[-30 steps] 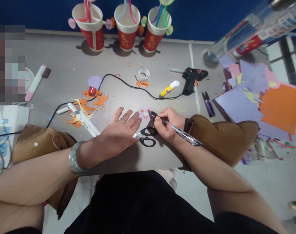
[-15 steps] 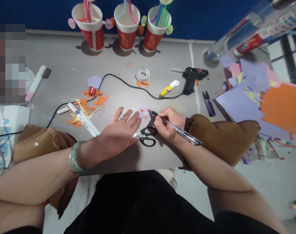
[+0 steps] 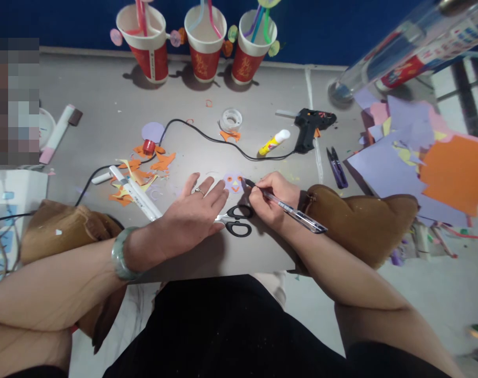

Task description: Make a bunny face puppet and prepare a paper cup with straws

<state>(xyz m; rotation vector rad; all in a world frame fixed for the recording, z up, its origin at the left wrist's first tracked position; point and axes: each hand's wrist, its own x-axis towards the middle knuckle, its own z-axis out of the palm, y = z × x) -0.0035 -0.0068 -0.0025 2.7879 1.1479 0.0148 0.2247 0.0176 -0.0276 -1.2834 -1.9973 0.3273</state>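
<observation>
A small purple paper disc (image 3: 231, 186) with an orange-and-yellow face lies on the table between my hands. My right hand (image 3: 274, 197) grips a clear-barrelled pen (image 3: 296, 214), its dark tip at the disc's right orange eye. Flat and with fingers spread, my left hand (image 3: 195, 215) rests with its fingertips at the disc's left edge. Black-handled scissors (image 3: 239, 229) lie just below the disc, their blades partly under my left hand. A white marker (image 3: 136, 194) extends out from behind my left hand.
Three red-and-white paper cups (image 3: 205, 52) with straws stand at the back. A glue gun (image 3: 309, 126), its cord, a glue stick (image 3: 274, 142), tape (image 3: 231, 121) and purple snips (image 3: 337, 168) lie beyond my hands. Coloured paper (image 3: 455, 173) is piled right; orange scraps (image 3: 162, 161) lie left.
</observation>
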